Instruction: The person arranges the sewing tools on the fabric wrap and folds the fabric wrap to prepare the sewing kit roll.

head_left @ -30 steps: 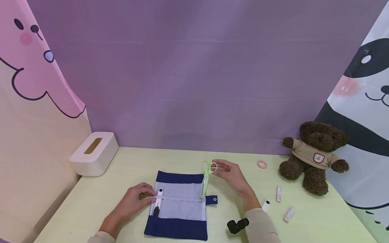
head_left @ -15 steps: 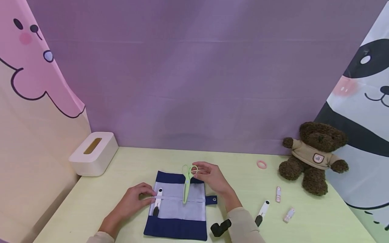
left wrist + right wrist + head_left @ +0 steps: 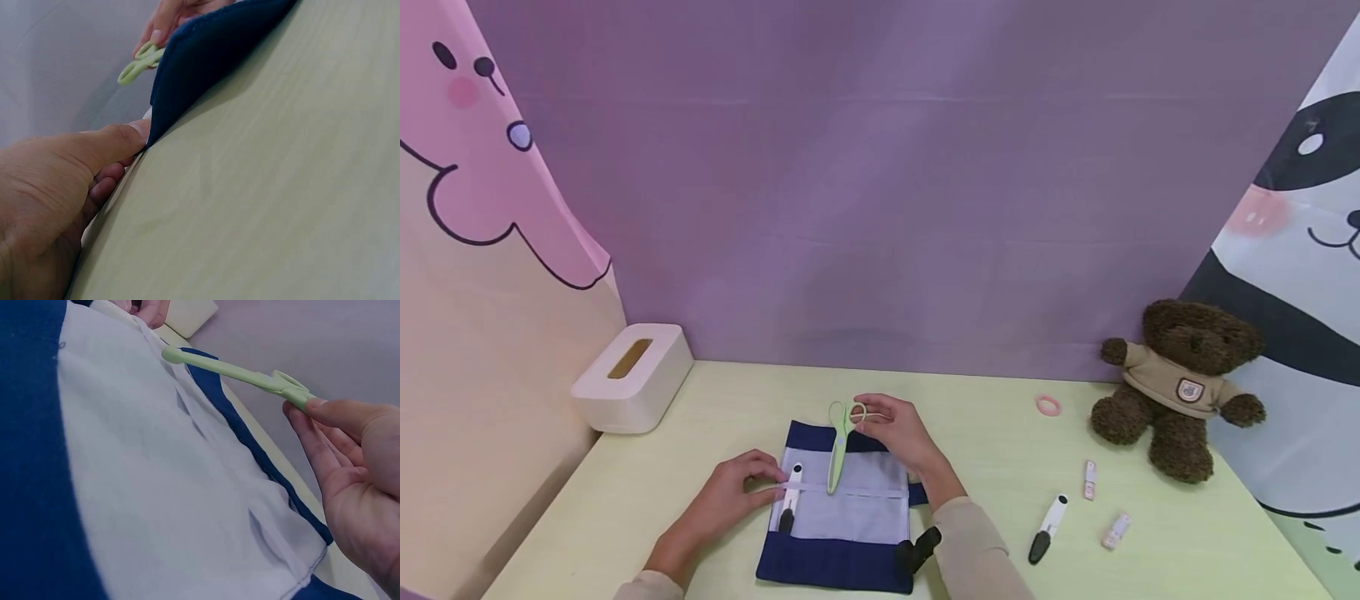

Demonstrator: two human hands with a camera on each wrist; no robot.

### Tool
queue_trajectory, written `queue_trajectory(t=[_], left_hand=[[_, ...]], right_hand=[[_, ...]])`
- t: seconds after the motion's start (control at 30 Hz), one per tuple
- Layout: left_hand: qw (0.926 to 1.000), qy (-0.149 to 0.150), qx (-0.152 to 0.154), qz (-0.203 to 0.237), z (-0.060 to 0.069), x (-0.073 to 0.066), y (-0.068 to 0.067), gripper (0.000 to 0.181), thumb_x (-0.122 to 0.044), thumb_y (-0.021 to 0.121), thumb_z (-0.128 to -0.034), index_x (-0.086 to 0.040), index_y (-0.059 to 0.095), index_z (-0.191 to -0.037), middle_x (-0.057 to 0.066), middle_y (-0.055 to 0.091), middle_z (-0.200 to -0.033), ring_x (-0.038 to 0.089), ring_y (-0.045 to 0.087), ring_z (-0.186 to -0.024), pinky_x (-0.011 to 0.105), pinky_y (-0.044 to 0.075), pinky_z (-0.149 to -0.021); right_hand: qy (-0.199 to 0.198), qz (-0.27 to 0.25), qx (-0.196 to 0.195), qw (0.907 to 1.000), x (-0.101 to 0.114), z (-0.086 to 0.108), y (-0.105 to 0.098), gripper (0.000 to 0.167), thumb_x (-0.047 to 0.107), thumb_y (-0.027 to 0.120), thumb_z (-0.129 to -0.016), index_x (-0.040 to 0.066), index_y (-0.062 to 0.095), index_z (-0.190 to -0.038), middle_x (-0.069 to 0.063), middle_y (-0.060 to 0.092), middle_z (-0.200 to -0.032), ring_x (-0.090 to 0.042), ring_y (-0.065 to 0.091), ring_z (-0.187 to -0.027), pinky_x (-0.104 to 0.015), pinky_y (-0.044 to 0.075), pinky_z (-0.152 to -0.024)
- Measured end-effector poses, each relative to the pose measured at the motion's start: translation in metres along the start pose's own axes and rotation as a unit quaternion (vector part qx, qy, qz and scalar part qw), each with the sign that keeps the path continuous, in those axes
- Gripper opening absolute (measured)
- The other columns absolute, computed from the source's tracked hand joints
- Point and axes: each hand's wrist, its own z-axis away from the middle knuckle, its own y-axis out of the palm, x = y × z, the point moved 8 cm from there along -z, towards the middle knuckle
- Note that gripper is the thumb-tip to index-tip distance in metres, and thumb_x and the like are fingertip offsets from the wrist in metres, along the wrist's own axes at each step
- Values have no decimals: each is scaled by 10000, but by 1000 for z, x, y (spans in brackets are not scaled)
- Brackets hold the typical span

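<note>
The right hand (image 3: 898, 432) is pinching the scissors (image 3: 838, 454) by a loop above the pouch (image 3: 827, 562), short of the surface's (image 3: 977, 433) far edge. The left hand (image 3: 733, 487) is pinching the pouch's left edge; keeping the band (image 3: 872, 493) taut should be aiding blade alignment.

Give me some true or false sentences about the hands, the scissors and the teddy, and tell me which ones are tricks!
1. The right hand holds the green scissors. True.
2. The teddy bear wears a tan top. True.
3. The scissors lie beside the teddy bear. False: they are held over the navy pouch.
4. The left hand pinches the edge of the navy pouch. True.
5. The teddy bear's fur is white. False: it is dark brown.
</note>
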Motion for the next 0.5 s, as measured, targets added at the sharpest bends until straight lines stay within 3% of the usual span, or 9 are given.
queue_trajectory(t=[0.27,0.5], left_hand=[[10000,-81,28,-43,-2,-1,0,131,-197,852,-846,-246,789,-949,-103,701,-1067,55,635,-1023,269,550,-955],[9999,-109,-16,-82,-1,-2,-1,137,-195,857,-840,-248,789,-946,-94,704,-1066,62,643,-1013,276,551,-959]], right_hand=[[92,-132,-334,9993,-11,-7,-3,478,-37,693,-936,-8,591,-1402,-222,679,-1290,-329,676,-1223,-318,583,-983],[85,-213,-290,9993,-13,-11,4,475,-67,684,-928,-30,588,-1391,-253,663,-1293,-278,702,-1150,-295,583,-963]])
